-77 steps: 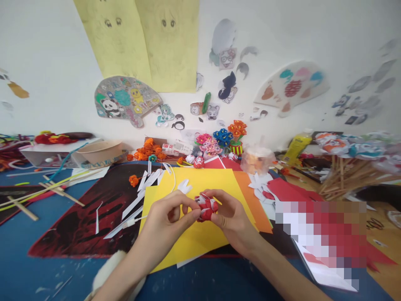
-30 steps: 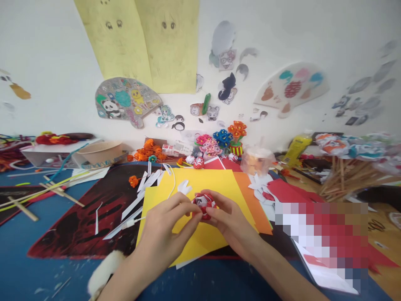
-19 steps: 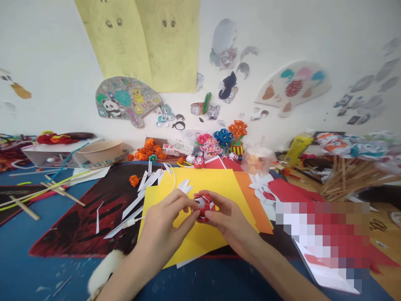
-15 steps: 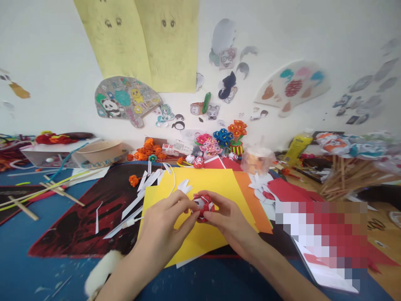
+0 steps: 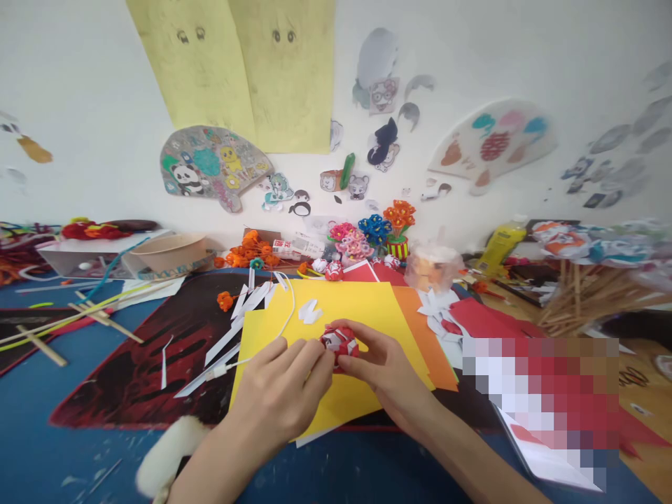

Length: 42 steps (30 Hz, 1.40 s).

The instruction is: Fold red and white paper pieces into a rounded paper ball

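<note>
A small red and white folded paper ball (image 5: 344, 346) is held over the yellow paper sheets (image 5: 346, 294). My right hand (image 5: 386, 364) grips it from the right, thumb at the front and fingers behind. My left hand (image 5: 288, 381) is closed at its left side, the fingertips bunched against the ball; whether they pinch a part of it is hidden. White folded paper pieces (image 5: 309, 312) lie on the yellow sheet just beyond my hands. A white cable (image 5: 288, 318) runs over the sheet's left part.
White paper strips (image 5: 225, 343) and thin sticks (image 5: 39, 344) lie to the left. Behind are a beige bowl (image 5: 171, 255), orange flowers (image 5: 252, 250) and a wrapped cup (image 5: 433, 266). Red paper (image 5: 486, 322) and a phone (image 5: 549, 448) are at the right.
My left hand has turned, its fingers curling in with the knuckles upward, uncovering the white pieces behind. The ball stays in my right hand, almost in place.
</note>
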Each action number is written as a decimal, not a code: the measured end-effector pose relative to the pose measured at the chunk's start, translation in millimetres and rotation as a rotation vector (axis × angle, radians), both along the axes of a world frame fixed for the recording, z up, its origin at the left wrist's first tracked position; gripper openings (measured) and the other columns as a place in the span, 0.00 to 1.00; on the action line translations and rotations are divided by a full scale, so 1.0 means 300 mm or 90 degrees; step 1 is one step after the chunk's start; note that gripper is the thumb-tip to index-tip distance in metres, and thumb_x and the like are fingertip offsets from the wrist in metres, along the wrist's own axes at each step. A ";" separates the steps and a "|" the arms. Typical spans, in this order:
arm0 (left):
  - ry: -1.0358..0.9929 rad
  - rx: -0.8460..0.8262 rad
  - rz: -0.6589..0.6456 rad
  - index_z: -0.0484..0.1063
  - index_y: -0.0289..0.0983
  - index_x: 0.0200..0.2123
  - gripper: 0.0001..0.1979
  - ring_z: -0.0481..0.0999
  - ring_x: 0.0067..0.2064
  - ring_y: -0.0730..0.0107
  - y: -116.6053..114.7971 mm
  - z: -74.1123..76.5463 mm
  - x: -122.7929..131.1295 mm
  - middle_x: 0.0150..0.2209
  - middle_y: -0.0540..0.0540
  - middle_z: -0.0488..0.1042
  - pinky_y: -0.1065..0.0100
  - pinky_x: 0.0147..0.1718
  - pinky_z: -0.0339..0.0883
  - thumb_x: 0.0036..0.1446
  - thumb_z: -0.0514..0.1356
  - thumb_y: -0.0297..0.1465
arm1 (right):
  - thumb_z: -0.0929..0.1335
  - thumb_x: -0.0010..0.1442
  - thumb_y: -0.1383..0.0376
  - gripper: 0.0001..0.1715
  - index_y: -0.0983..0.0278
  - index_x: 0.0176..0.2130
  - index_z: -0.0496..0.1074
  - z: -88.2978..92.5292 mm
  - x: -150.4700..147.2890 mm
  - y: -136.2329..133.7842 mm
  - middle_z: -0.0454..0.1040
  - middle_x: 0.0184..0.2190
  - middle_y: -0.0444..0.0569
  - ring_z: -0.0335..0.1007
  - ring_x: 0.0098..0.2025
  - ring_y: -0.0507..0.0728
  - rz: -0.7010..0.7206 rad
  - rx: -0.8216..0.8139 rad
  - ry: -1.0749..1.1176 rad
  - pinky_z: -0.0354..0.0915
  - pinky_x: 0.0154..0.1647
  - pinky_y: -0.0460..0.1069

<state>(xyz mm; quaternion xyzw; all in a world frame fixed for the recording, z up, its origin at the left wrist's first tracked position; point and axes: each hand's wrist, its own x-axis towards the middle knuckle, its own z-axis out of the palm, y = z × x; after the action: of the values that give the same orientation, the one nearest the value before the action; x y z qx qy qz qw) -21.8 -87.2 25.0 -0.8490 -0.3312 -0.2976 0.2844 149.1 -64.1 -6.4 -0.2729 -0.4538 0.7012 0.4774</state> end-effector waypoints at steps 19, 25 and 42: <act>-0.464 -0.608 -0.061 0.79 0.39 0.29 0.07 0.67 0.22 0.74 0.038 0.010 -0.017 0.25 0.49 0.77 0.73 0.20 0.58 0.57 0.62 0.33 | 0.78 0.47 0.63 0.25 0.58 0.47 0.76 -0.022 0.009 0.017 0.77 0.44 0.47 0.73 0.41 0.56 0.021 0.027 -0.009 0.71 0.45 0.53; -0.388 -0.485 -0.015 0.77 0.38 0.28 0.06 0.63 0.23 0.76 0.024 0.017 0.004 0.24 0.51 0.73 0.74 0.20 0.54 0.57 0.61 0.30 | 0.78 0.48 0.62 0.26 0.60 0.47 0.75 -0.014 0.005 0.010 0.76 0.44 0.48 0.74 0.42 0.57 0.030 0.018 0.003 0.70 0.49 0.56; -0.349 -0.413 -0.083 0.76 0.39 0.33 0.06 0.69 0.27 0.75 0.028 0.051 -0.033 0.29 0.50 0.73 0.74 0.22 0.59 0.61 0.59 0.30 | 0.75 0.54 0.57 0.20 0.60 0.46 0.76 0.004 0.017 0.009 0.78 0.42 0.50 0.78 0.41 0.58 0.075 -0.086 0.053 0.71 0.48 0.58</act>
<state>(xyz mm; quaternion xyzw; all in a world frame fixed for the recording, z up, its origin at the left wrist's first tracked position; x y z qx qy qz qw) -31.7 -78.8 40.2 -0.8031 -0.4169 -0.4098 -0.1153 154.3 -61.4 -5.2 -0.2478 -0.4005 0.7678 0.4343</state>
